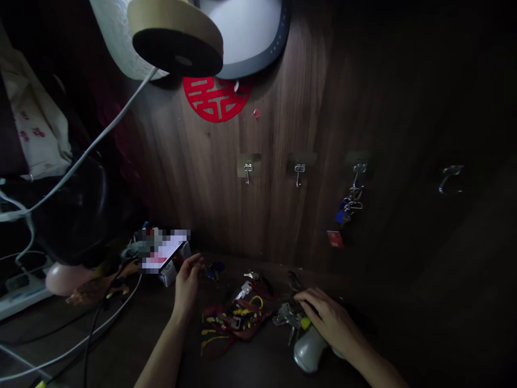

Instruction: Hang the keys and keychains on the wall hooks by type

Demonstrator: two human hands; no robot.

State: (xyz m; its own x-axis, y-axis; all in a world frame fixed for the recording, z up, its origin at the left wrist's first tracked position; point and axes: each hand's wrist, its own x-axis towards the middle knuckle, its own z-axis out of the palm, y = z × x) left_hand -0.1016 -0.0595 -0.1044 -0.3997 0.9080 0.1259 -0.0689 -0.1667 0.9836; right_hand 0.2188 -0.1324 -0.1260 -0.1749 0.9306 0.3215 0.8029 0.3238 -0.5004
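Note:
My left hand (188,277) hovers at the left of the loose keys, its fingers loosely bent and apart, with nothing visible in them. Just right of its fingertips lies a blue-headed key (217,268). My right hand (328,318) reaches down over a bunch of keys (287,315), fingers closed at its upper edge; the exact grip is dim. Below that hand sits a rounded silver-grey object (310,350). Between the hands lie a red and yellow beaded cord tangle (242,320) and a few silver keys (244,291).
Metal hooks (247,173) are stuck on the wooden panel (278,221); keys with a blue tag (345,210) hang from one. A lamp-like round object (177,37) and a cap (246,37) are above. White cable (95,141), power strip (24,293) and a phone-like screen (165,252) are left.

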